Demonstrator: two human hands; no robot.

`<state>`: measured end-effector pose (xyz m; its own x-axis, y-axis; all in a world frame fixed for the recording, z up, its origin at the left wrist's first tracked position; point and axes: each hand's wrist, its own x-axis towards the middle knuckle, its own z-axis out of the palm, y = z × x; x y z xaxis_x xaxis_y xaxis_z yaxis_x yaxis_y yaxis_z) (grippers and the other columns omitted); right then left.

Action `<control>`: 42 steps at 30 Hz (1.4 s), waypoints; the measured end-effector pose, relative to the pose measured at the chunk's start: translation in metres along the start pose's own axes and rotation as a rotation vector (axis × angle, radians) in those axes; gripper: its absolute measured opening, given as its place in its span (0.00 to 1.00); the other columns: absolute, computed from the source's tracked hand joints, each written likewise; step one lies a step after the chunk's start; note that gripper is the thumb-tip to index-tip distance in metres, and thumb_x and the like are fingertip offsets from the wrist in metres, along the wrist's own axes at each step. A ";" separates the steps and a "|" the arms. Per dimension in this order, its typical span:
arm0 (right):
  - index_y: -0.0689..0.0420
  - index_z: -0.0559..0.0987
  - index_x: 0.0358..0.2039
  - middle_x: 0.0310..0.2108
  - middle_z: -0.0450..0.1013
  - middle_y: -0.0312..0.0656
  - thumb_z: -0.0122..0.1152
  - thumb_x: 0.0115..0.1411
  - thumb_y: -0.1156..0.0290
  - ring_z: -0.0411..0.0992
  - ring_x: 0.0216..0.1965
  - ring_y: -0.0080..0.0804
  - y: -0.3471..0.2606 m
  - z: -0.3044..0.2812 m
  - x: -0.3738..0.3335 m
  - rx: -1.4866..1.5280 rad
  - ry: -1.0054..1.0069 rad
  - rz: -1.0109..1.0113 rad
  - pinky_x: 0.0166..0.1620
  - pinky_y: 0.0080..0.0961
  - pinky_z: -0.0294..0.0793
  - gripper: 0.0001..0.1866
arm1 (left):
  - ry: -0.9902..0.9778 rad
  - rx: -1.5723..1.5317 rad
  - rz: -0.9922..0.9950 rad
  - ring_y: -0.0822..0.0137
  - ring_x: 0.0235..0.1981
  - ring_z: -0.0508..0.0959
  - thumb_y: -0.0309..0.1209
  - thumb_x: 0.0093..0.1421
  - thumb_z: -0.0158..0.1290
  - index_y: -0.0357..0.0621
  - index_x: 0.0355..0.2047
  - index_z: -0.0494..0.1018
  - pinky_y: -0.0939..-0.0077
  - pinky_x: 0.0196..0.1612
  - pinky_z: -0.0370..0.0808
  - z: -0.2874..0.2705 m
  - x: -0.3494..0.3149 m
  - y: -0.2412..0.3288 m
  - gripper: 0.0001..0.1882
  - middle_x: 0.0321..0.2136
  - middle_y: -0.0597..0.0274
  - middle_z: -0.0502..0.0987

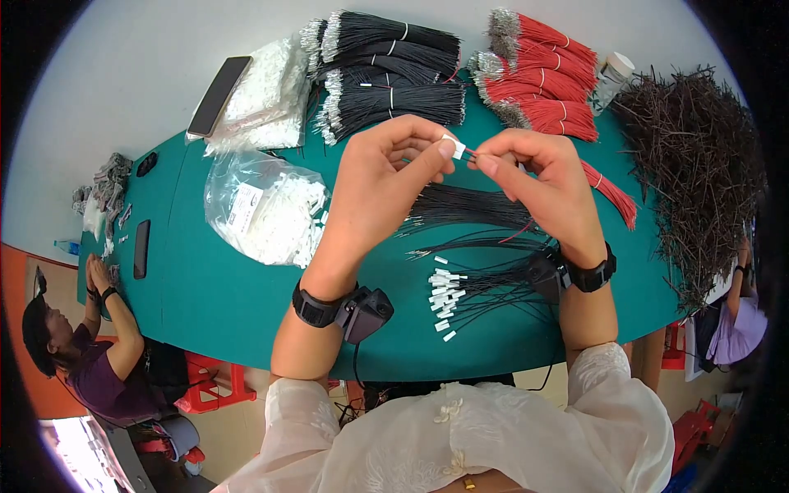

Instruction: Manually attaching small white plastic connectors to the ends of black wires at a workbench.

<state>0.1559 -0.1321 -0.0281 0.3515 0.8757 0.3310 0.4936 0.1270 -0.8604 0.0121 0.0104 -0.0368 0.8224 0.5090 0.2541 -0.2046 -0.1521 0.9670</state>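
White rectangular plastic connector (454,147), raised over the green table (214,300), clamped between thumb and fingers of the left hand (382,181); right hand (549,177) pinched on thin red and black wires (471,154) beside it. Looks part-way: white-tipped black leads (491,278) lie near the curved front edge, while clear plastic bag (220,193) of loose white pieces (283,218), tied black wire bundles (399,99) and red wire bundles (546,80) seem unused. Open room left of the leads; dark brown tangled heap (694,172) crowds the right side.

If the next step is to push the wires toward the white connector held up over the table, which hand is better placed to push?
Probably the right hand: it pinches the wires close to the white connector, which the left hand holds.
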 end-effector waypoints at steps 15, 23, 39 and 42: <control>0.64 0.80 0.33 0.23 0.72 0.32 0.58 0.61 0.74 0.61 0.20 0.12 -0.002 0.003 -0.001 0.083 -0.006 0.041 0.22 0.12 0.58 0.07 | -0.011 -0.117 -0.036 0.76 0.28 0.76 0.28 0.60 0.55 0.35 0.37 0.76 0.84 0.33 0.72 -0.003 0.000 0.004 0.08 0.26 0.63 0.79; 0.65 0.80 0.34 0.21 0.69 0.31 0.53 0.64 0.71 0.62 0.20 0.13 -0.005 0.000 0.001 0.128 -0.042 0.088 0.22 0.12 0.59 0.11 | -0.022 -0.119 -0.041 0.76 0.29 0.79 0.26 0.60 0.56 0.34 0.37 0.75 0.85 0.32 0.75 -0.006 0.002 0.001 0.08 0.28 0.62 0.79; 0.66 0.79 0.35 0.21 0.70 0.33 0.54 0.64 0.73 0.66 0.21 0.14 -0.004 0.003 0.000 0.180 -0.042 0.078 0.22 0.12 0.61 0.09 | -0.038 -0.197 -0.089 0.76 0.27 0.76 0.27 0.61 0.54 0.35 0.37 0.75 0.83 0.33 0.73 -0.007 0.003 -0.001 0.08 0.26 0.63 0.78; 0.66 0.79 0.35 0.21 0.71 0.33 0.55 0.64 0.73 0.66 0.21 0.15 -0.004 0.002 0.000 0.208 -0.040 0.093 0.23 0.12 0.61 0.09 | -0.067 -0.276 -0.132 0.76 0.27 0.76 0.28 0.62 0.53 0.35 0.37 0.75 0.83 0.33 0.73 -0.008 0.005 -0.005 0.08 0.26 0.63 0.78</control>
<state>0.1521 -0.1320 -0.0255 0.3543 0.9052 0.2345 0.2841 0.1348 -0.9493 0.0131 0.0206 -0.0402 0.8830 0.4504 0.1325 -0.2223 0.1524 0.9630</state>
